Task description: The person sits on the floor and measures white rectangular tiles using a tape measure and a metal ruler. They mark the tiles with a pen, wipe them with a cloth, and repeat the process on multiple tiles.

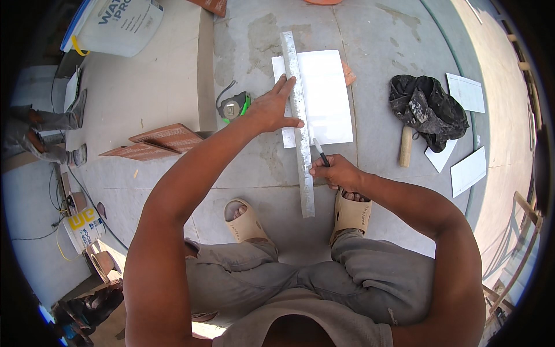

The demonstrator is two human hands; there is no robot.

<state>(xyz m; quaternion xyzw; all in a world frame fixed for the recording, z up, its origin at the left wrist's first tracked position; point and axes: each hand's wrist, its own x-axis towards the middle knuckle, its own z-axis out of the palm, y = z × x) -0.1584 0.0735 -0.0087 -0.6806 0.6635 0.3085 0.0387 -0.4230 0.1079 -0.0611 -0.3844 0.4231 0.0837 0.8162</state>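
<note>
A long silvery metal straightedge [304, 173] lies lengthwise across the left part of a white tile [326, 98] on the floor. My left hand [270, 109] presses the straightedge down, thumb and fingers spread apart along it. Just right of the bar, near the tile's front edge, my right hand [338, 172] is closed around a black pen [322, 156]. Its pale end points up toward the tile beside the straightedge. Part of the tile is covered by the bar. A reddish piece [348, 73] shows from beneath the tile's right edge.
A green-and-black tape measure [234, 107] lies left of the tile. Brown tiles [167, 137] lean farther left, near a white bucket [130, 29]. At right are a black bag [428, 110], a wooden handle [406, 147] and white tile pieces [468, 172]. Another person's legs [49, 130] show far left.
</note>
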